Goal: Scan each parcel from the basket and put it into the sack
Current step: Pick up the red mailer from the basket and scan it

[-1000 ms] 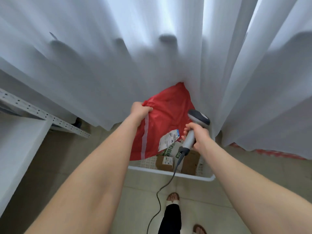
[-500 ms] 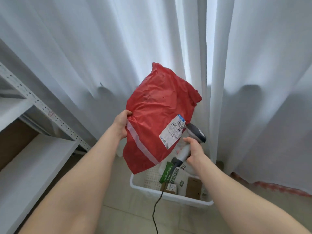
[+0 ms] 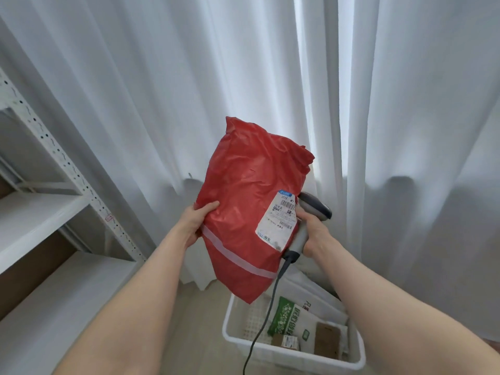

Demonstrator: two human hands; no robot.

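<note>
Crinkled red plastic mailer parcel [image 3: 243, 190] held upright above the white plastic basket [image 3: 284, 351].
The left hand [image 3: 195, 221] grips its left edge; its white barcode label [image 3: 278, 221] faces the camera, touching the grey corded handheld scanner [image 3: 318, 206] gripped in the right hand [image 3: 316, 231]. In the basket lie a green-and-white pouch [image 3: 289, 318] and brown cardboard boxes [image 3: 328, 340].

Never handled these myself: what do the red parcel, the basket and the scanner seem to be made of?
The red parcel looks like thin, slightly glossy plastic film: it creases and crinkles. Its label looks like paper. The basket seems to be rigid matte white plastic, with a lattice wall. The scanner appears to be moulded plastic, with a light grey grip and a darker, faintly shiny head.
</note>
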